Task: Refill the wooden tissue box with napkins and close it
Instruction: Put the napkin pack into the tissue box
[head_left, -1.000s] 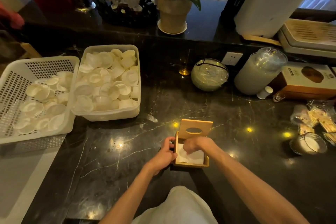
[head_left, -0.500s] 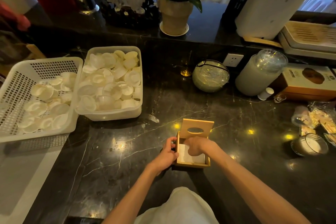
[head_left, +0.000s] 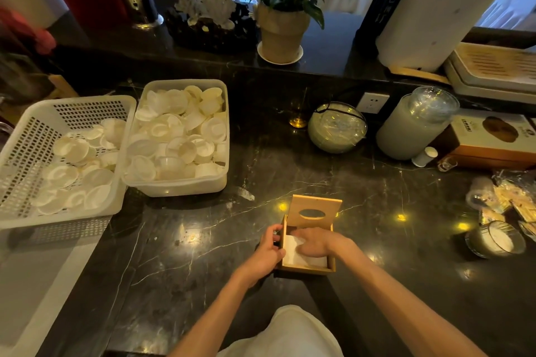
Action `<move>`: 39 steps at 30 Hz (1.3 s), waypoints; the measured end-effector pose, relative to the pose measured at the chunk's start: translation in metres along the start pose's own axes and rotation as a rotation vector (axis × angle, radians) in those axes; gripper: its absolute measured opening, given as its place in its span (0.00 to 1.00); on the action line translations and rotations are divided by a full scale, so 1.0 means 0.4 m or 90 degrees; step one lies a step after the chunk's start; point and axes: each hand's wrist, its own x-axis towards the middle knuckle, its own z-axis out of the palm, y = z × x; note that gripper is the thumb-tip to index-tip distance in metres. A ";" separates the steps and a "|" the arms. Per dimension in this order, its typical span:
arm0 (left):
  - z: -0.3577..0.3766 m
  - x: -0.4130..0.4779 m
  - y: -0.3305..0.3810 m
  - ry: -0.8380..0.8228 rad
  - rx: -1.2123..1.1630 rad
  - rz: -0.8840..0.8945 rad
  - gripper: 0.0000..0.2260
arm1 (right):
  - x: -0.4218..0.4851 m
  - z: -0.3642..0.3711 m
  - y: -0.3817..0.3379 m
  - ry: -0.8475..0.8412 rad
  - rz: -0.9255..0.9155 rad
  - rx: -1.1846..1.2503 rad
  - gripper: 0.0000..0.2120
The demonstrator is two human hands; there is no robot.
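A small wooden tissue box [head_left: 304, 268] sits on the dark marble counter in front of me. Its hinged lid [head_left: 315, 206], with an oval slot, stands upright at the far side. White napkins [head_left: 295, 255] lie inside the box. My left hand [head_left: 268, 252] grips the box's left wall. My right hand [head_left: 314, 242] lies flat inside the box, fingers spread and pressing on the napkins.
Two white plastic bins of small white cups [head_left: 177, 136] [head_left: 58, 159] stand at the left. A round glass bowl [head_left: 336, 127], a tall lidded container [head_left: 414, 124] and a cardboard box [head_left: 493, 139] stand at the back right. A glass jar [head_left: 496, 240] and snack packets [head_left: 513, 200] sit on the right.
My right hand has opened from a loose fist to a flat palm on the napkins, which now lie lower in the box. My left hand stays on the box's side.
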 end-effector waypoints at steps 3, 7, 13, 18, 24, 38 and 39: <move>0.001 0.000 0.001 0.000 0.007 -0.003 0.26 | -0.011 0.001 0.015 0.023 -0.008 0.018 0.29; 0.000 -0.001 -0.001 -0.004 0.009 0.001 0.26 | -0.052 0.007 0.053 0.128 -0.053 0.085 0.23; 0.005 0.000 -0.003 0.003 0.023 0.003 0.26 | -0.109 0.061 0.115 0.232 0.012 0.129 0.12; 0.005 -0.006 0.000 0.003 0.033 0.013 0.26 | -0.124 0.107 0.145 0.218 0.017 0.129 0.14; 0.013 -0.018 0.020 0.037 0.126 0.038 0.23 | -0.135 0.093 0.152 0.202 0.008 0.134 0.16; 0.032 0.079 0.185 -0.120 0.684 -0.161 0.30 | -0.032 0.001 0.102 0.050 0.147 0.062 0.32; 0.031 0.083 0.185 -0.116 0.692 -0.164 0.29 | -0.026 0.003 0.102 0.047 0.153 0.064 0.32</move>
